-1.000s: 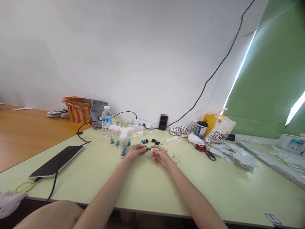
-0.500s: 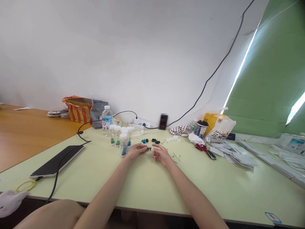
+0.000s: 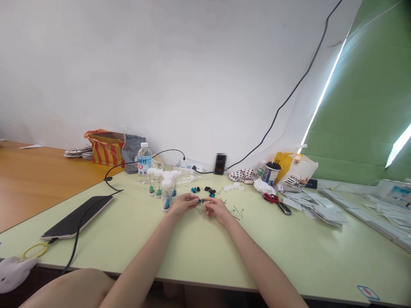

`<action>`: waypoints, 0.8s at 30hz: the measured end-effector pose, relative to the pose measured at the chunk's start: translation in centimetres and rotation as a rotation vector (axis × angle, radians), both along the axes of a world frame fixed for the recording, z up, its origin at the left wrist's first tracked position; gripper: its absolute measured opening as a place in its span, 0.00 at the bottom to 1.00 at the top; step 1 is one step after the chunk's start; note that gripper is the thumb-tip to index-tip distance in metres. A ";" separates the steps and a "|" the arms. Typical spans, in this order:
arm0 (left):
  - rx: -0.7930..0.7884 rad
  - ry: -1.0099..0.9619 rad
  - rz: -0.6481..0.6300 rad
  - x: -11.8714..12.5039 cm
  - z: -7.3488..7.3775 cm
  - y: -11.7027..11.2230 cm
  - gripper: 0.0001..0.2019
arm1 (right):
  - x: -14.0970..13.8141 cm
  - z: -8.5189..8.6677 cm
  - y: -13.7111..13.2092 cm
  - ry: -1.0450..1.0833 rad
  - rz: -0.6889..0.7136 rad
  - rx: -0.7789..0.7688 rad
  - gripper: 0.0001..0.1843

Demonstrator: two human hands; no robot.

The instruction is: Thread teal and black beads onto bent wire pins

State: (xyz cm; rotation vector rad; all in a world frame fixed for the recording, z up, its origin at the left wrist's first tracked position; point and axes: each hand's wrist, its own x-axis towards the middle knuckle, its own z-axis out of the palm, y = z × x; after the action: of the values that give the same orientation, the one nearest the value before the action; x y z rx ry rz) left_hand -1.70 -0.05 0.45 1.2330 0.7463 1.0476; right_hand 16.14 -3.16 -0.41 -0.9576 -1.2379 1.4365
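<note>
Between my two hands is a small shiny blue and black part (image 3: 201, 200), too small to name exactly. My left hand (image 3: 183, 204) is closed, pinching its left end with thumb and fingertips. My right hand (image 3: 217, 208) is closed too, its fingertips on the part's right end. Just behind lie loose blue pieces (image 3: 193, 190) and black pieces (image 3: 207, 189). To the right of my right hand are thin bent metal rods (image 3: 238, 211). Several clear tubes with white caps (image 3: 166, 194) stand upright left of my left hand, with green or blue pieces inside.
A water bottle (image 3: 144, 164) stands behind the tubes. On the left lies a dark tablet or phone (image 3: 77, 217) with a black cable across it. White caps (image 3: 236, 185), red-handled scissors (image 3: 271, 198) and a paper stack (image 3: 321, 207) lie to the right.
My right hand has moved slightly left and its fingers have closed onto the blue and black part. A blue piece now shows behind it. My left hand has stayed in place.
</note>
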 end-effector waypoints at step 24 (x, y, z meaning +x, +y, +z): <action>0.004 0.008 -0.003 0.1 0.1 0.0 0.16 | -0.3 0.3 -0.3 -0.035 -0.035 -0.017 0.24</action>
State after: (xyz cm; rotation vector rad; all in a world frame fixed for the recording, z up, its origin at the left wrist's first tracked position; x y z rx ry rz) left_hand -1.64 -0.09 0.59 1.2420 0.7489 1.0429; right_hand 15.83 -3.46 -0.07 -1.0155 -1.2304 1.4100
